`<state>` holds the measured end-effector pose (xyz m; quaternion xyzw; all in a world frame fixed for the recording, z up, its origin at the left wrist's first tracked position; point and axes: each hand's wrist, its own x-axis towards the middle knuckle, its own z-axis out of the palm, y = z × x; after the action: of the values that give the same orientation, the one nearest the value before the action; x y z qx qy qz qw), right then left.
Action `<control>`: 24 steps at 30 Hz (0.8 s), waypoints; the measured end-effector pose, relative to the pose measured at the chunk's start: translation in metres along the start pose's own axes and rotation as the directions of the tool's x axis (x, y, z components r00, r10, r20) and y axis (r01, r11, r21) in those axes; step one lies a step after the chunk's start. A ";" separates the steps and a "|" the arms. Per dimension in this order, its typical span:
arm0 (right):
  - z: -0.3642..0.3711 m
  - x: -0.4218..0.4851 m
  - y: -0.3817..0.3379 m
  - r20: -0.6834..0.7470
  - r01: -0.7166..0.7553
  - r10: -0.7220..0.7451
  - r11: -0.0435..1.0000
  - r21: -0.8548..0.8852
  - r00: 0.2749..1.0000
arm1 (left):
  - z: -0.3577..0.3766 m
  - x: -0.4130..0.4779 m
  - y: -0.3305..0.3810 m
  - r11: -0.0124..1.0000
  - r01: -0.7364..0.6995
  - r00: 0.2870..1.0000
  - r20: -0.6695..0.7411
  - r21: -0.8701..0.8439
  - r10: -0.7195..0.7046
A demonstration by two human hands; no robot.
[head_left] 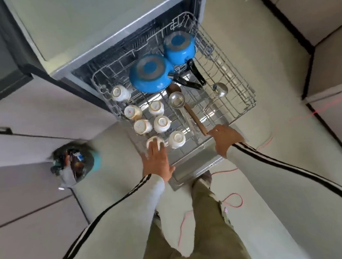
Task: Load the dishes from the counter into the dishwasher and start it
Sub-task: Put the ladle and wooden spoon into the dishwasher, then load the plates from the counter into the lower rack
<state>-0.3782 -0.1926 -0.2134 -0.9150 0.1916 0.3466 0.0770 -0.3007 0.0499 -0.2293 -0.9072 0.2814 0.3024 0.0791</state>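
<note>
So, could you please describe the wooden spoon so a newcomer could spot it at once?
Start at the pulled-out dishwasher rack. In front of the upturned blue pots, the wooden spoon lies lengthwise, its handle end by the right hand. It alone is brown; the ladles beside it are shiny steel.

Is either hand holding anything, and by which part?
Left hand lies flat on a white cup, no grip. Right hand curls at the rack front; what it grips cannot be told.
</note>
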 end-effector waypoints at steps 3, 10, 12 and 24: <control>-0.001 0.028 0.031 0.034 0.109 -0.106 0.989 -0.101 0.994 | 0.008 0.011 0.010 0.992 0.123 0.992 0.019 0.016 -0.123; -0.013 0.069 0.063 0.162 0.338 -0.308 0.917 -0.210 0.937 | 0.016 0.022 0.021 0.978 0.205 0.978 0.037 -0.046 -0.204; -0.013 0.075 0.067 0.192 0.394 -0.356 0.891 -0.226 0.914 | 0.016 0.025 0.024 0.972 0.232 0.971 0.068 -0.029 -0.229; -0.027 0.092 0.069 0.107 0.525 -0.520 0.789 -0.320 0.847 | 0.015 0.046 0.021 0.989 0.133 0.980 -0.156 0.069 -0.121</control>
<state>-0.3264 -0.2911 -0.2548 -0.9291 -0.1313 0.3454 0.0134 -0.2905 0.0159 -0.2682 -0.9400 0.2396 0.2155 0.1124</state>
